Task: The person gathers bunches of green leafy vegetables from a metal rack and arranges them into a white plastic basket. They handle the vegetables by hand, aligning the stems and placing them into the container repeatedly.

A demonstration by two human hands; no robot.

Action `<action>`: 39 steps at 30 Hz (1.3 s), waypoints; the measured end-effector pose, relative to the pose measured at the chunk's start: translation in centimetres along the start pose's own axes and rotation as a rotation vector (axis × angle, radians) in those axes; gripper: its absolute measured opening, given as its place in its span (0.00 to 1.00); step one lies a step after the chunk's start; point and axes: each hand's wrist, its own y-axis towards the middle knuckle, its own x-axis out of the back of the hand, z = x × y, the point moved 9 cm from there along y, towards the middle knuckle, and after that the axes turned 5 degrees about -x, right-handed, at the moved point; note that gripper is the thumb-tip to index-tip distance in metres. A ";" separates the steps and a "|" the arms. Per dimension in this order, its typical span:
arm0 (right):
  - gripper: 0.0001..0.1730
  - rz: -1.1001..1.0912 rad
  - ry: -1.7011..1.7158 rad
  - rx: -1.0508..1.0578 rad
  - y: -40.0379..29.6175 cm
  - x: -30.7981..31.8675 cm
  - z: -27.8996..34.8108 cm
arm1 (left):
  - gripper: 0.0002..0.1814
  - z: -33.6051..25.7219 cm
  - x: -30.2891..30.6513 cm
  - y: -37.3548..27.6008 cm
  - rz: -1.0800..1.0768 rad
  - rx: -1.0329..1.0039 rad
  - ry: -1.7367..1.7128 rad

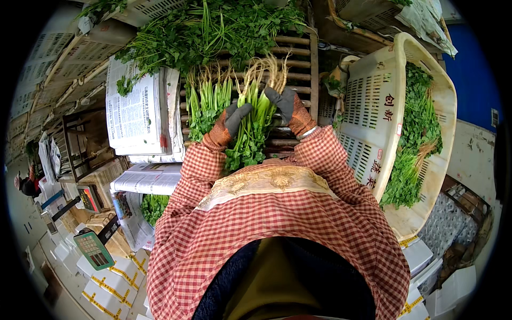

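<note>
A bunch of leafy green stems with pale roots [256, 100], like Chinese celery, lies before me on a slatted wooden rack [294, 63]. Its roots point away from me and its leaves hang toward my body. My left hand [232, 122], in an orange-brown glove with dark grey fingers, grips the bunch from the left. From the other side, my right hand [291, 109], gloved alike, holds the stems just below the roots. Part of its fingers is hidden behind the stems. Just left of my left hand, smaller bunches [210, 94] lie side by side, roots also pointing away.
A heap of loose greens [224, 30] covers the rack's far end. Stacked newspapers [134, 116] sit at left. To the right stands a tall plastic crate [366, 92] holding bunched greens [420, 108]. A green scale display [94, 250] and white taped boxes [106, 286] are lower left.
</note>
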 end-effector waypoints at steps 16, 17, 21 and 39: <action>0.22 0.018 -0.040 0.519 -2.1 -0.3 -2.0 | 0.24 -2.2 -2.7 2.7 -0.197 0.380 0.020; 0.22 0.056 0.126 0.433 -1.9 -0.1 -2.5 | 0.24 -1.0 -2.8 2.7 -0.187 0.397 0.031; 0.22 0.090 0.432 0.060 -2.2 0.4 -5.1 | 0.22 2.5 -2.3 1.6 -0.296 0.437 -0.538; 0.18 -0.086 0.269 -0.274 -2.6 -0.5 -8.3 | 0.24 2.8 -2.9 1.7 -0.013 0.242 -0.096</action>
